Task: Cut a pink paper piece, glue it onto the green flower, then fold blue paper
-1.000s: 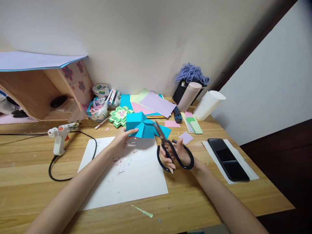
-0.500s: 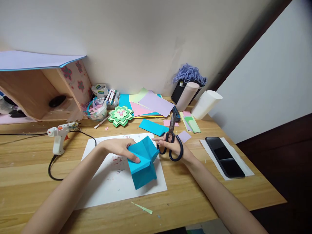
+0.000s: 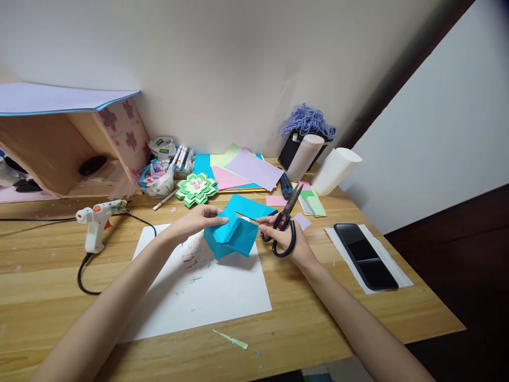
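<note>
A folded piece of blue paper (image 3: 230, 236) is pinched between the thumb and fingers of my left hand (image 3: 202, 220), above the white sheet (image 3: 214, 292). Its creased flaps stand out at angles. My right hand (image 3: 284, 236) holds black-handled scissors (image 3: 287, 220), their blades pointing up and away to the right. The right fingertips reach toward the blue paper's right edge; whether they touch it I cannot tell. Just behind lies a flat blue strip (image 3: 250, 206) on the table.
A white glue gun (image 3: 97, 223) with its cord stands at left. Behind are a green layered paper flower (image 3: 196, 189), stacked coloured paper (image 3: 254, 170) and a blue stapler-like tool (image 3: 286, 187). A phone (image 3: 366, 257) lies at right; a green scrap (image 3: 231, 339) lies in front.
The blue paper has been lifted away from me and turned, so its flaps now face differently. My left hand moved up with it. The scissors have tilted further to the right.
</note>
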Motion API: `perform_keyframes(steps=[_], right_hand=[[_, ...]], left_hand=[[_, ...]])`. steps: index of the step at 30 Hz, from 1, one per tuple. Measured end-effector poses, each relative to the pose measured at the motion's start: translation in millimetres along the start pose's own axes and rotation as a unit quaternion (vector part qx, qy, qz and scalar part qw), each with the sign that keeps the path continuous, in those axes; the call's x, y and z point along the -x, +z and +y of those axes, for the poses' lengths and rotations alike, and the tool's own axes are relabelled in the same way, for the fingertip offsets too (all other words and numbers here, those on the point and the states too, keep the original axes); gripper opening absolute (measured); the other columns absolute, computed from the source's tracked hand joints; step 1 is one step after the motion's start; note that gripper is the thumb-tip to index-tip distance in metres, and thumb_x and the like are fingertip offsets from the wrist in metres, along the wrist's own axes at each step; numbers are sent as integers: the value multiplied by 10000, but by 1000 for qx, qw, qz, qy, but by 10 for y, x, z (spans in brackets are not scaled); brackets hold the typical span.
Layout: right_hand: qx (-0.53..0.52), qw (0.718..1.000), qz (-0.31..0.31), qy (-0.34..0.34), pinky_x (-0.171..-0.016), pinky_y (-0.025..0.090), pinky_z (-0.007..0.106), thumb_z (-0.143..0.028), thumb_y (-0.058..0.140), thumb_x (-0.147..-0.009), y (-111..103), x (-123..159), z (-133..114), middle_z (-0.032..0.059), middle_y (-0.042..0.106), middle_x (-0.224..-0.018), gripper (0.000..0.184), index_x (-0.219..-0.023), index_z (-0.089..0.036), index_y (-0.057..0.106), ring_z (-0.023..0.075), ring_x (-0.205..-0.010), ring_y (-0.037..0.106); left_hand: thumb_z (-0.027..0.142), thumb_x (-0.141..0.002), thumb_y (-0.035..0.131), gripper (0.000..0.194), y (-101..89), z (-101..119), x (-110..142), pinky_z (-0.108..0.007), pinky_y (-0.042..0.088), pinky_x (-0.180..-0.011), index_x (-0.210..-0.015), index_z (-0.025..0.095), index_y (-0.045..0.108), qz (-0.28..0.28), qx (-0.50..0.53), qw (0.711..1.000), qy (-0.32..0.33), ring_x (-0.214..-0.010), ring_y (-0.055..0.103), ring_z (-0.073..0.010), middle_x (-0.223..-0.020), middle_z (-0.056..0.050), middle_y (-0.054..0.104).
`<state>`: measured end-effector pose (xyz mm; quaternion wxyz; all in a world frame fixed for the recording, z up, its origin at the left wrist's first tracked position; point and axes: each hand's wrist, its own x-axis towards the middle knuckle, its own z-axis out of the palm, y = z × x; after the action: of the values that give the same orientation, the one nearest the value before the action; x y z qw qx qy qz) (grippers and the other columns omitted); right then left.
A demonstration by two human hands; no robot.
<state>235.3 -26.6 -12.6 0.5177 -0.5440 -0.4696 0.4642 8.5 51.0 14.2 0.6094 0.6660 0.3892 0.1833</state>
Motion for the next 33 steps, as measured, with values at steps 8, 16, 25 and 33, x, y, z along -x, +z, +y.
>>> perform_keyframes(steps=[8, 16, 25, 33], right_hand=[[-62, 986, -154, -3, -644, 477, 280, -258, 742, -602, 37, 73, 86, 30, 654, -780, 254, -674, -166, 516, 157, -729, 612], [-113, 988, -99, -23, -515, 421, 235, -251, 741, -603, 79, 54, 88, -39, 562, -627, 299, -653, -179, 455, 98, -544, 528], [-316, 933, 149, 83, -480, 403, 179, -192, 796, -448, 68, -69, 94, -65, 505, -575, 354, -598, -166, 476, 66, -533, 498], [-383, 916, 72, 90, -572, 470, 165, -115, 758, -510, 207, 35, 110, -60, 554, -626, 278, -622, -158, 507, 64, -598, 546]], left_hand=[[357, -757, 534, 223, 291, 278, 170, -204, 308, -490, -693, 145, 562, 6, -180, 982, 60, -565, 416, -89, -630, 24, 495], [348, -778, 543, 297, 344, 274, 183, -308, 450, -749, -1022, 181, 573, 147, -199, 958, 146, -871, 565, -180, -969, -67, 618], [377, -843, 449, 286, 910, 405, 532, -246, 421, -600, -713, 192, 624, 103, -178, 967, 150, -688, 565, -147, -717, -25, 631], [485, -742, 549, 378, 1108, 0, 207, -288, 446, -655, -899, 142, 569, 205, 31, 978, 15, -768, 583, -190, -853, -79, 642]])
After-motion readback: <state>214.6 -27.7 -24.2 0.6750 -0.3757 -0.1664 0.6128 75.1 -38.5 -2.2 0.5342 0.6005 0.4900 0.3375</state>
